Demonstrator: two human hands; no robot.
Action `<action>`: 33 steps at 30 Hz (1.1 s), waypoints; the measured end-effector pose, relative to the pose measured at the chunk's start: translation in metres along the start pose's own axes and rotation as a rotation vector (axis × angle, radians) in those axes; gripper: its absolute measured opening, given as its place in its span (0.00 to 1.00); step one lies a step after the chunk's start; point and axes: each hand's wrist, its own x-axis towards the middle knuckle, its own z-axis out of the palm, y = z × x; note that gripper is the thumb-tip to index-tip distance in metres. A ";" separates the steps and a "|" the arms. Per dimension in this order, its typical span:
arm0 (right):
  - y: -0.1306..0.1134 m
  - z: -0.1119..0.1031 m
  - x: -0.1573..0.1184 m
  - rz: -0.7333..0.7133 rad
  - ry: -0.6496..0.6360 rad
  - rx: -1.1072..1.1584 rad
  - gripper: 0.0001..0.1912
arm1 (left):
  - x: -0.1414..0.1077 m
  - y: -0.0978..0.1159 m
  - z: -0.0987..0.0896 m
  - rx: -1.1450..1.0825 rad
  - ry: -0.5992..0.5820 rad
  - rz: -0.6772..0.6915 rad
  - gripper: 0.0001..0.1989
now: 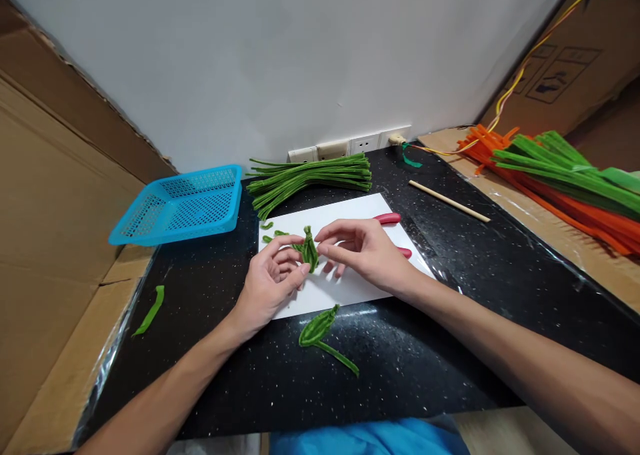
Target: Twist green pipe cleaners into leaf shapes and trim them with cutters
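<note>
Above a white sheet (345, 281), my left hand (273, 278) pinches a green pipe-cleaner leaf (310, 251), bent into loops and gathered at its top. My right hand (367, 248) curves in from the other side, thumb and forefinger close together at the leaf's right edge. Red-handled pliers (388, 219) lie under the right hand, their jaws hidden. Several short green offcuts (267, 226) lie at the sheet's left side. Nearer me, a second pipe-cleaner leaf (317, 328) with a stem rests on the black table.
A bundle of dark green pipe cleaners (310, 178) lies behind the sheet. At left are a blue basket (175, 205) and a green strip (151, 311). Rightward lie a wooden stick (447, 200), orange pipe cleaners (555, 205) and bright green ones (565, 168). Cardboard (55, 241) borders the table.
</note>
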 end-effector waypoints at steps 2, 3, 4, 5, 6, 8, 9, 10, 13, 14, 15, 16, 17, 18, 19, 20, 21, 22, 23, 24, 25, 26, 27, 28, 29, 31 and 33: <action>0.002 0.001 -0.001 0.027 -0.067 -0.014 0.17 | 0.001 0.001 0.000 0.010 0.020 0.009 0.26; 0.003 0.001 -0.001 0.036 -0.084 -0.023 0.17 | 0.001 0.001 0.000 0.016 0.021 0.012 0.25; 0.004 0.002 -0.001 0.041 -0.092 -0.035 0.16 | 0.000 0.001 0.000 0.025 0.018 0.014 0.25; 0.005 0.003 -0.002 0.047 -0.095 -0.047 0.15 | 0.000 0.001 0.000 0.037 0.013 0.017 0.24; 0.006 0.004 -0.002 0.054 -0.097 -0.053 0.14 | 0.000 0.001 0.000 0.050 0.008 0.021 0.24; 0.007 0.006 -0.002 0.069 -0.104 -0.051 0.12 | -0.001 0.001 0.000 0.079 0.002 0.031 0.23; 0.008 0.006 -0.002 0.075 -0.107 -0.048 0.11 | -0.001 0.001 0.000 0.089 0.002 0.035 0.23; 0.008 0.007 -0.002 0.082 -0.107 -0.044 0.09 | -0.002 0.000 0.000 0.097 0.002 0.037 0.23; 0.010 0.008 -0.002 0.103 -0.104 -0.038 0.04 | -0.002 -0.001 0.000 0.110 0.006 0.027 0.24; 0.011 0.008 -0.002 0.108 -0.104 -0.037 0.03 | -0.002 -0.002 0.000 0.110 0.008 0.018 0.24; 0.011 0.008 -0.002 0.110 -0.104 -0.036 0.02 | -0.002 -0.002 0.001 0.108 0.008 0.005 0.24; 0.011 0.008 -0.002 0.110 -0.103 -0.036 0.02 | -0.002 -0.002 0.001 0.106 0.005 -0.008 0.25; 0.011 0.008 -0.002 0.107 -0.103 -0.038 0.02 | -0.002 -0.002 0.002 0.106 0.002 -0.016 0.25; 0.011 0.008 -0.002 0.106 -0.104 -0.039 0.02 | -0.002 -0.002 0.003 0.108 -0.001 -0.020 0.25; 0.011 0.008 -0.002 0.105 -0.105 -0.040 0.03 | -0.002 -0.002 0.003 0.115 -0.003 -0.021 0.25; 0.011 0.009 -0.003 0.107 -0.108 -0.038 0.03 | -0.002 -0.002 0.004 0.123 -0.003 -0.020 0.24; 0.011 0.009 -0.003 0.112 -0.113 -0.035 0.03 | -0.002 -0.001 0.005 0.130 0.002 -0.018 0.24; 0.011 0.009 -0.003 0.117 -0.121 -0.031 0.03 | -0.002 -0.001 0.005 0.138 0.008 -0.018 0.23; 0.011 0.009 -0.003 0.122 -0.131 -0.027 0.02 | -0.003 0.000 0.005 0.145 0.016 -0.021 0.23; 0.011 0.009 -0.002 0.126 -0.139 -0.024 0.02 | -0.003 0.000 0.006 0.150 0.025 -0.025 0.24; 0.012 0.008 -0.002 0.127 -0.148 -0.024 0.01 | -0.003 0.000 0.006 0.151 0.036 -0.028 0.24; 0.012 0.008 -0.002 0.128 -0.157 -0.025 0.01 | -0.004 0.000 0.006 0.150 0.044 -0.032 0.24; 0.012 0.007 -0.001 0.128 -0.166 -0.025 0.01 | -0.004 0.000 0.005 0.145 0.048 -0.037 0.24; 0.013 0.006 -0.001 0.128 -0.174 -0.023 0.01 | -0.004 0.000 0.005 0.137 0.048 -0.041 0.24; 0.013 0.005 -0.001 0.130 -0.182 -0.019 0.01 | -0.004 0.000 0.005 0.128 0.047 -0.044 0.24; 0.013 0.005 0.000 0.133 -0.203 -0.007 0.02 | -0.004 0.000 0.005 0.116 0.043 -0.047 0.25; 0.012 0.004 0.000 0.135 -0.225 0.003 0.04 | -0.003 0.000 0.004 0.106 0.047 -0.045 0.24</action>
